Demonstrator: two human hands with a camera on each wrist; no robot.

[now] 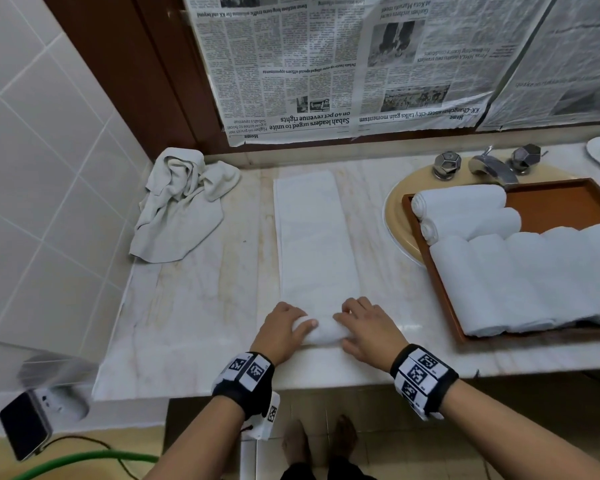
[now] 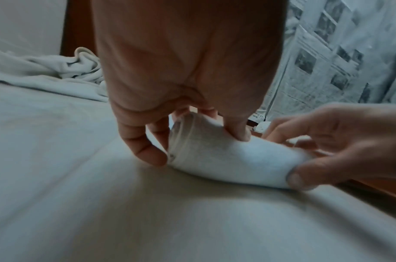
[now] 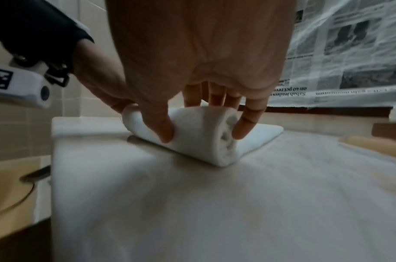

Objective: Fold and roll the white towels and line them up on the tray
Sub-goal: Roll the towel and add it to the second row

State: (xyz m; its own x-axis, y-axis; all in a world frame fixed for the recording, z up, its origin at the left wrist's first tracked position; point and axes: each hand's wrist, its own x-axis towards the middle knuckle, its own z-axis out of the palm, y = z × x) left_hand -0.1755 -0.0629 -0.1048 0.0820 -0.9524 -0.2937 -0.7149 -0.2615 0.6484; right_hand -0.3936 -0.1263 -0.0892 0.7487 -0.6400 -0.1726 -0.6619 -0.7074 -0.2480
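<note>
**Roll started at the near end, flat strip running away from both hands**

The left hand and the right hand both curl over the small roll at the near end of the folded towel. On each hand the thumb presses the roll's near face while the fingers hook over its far side, so both are gripping the roll, one at each end. The right wrist view shows the spiral end of the roll beside the right hand's little finger; the left wrist view shows the hemmed end against the left fingers.

The roll's long axis runs left to right across the person, square to the strip. The unrolled part lies flat on the marble counter and stretches straight away from the grip toward the newspaper-covered wall. Judging from this, the coming move goes forward along the strip, both hands equally near and advancing together so that the ends stay level.

The tray sits well to the right over the sink, closer to the right hand, with a row of rolled towels already on it. A crumpled towel waits at the counter's far left corner.
</note>
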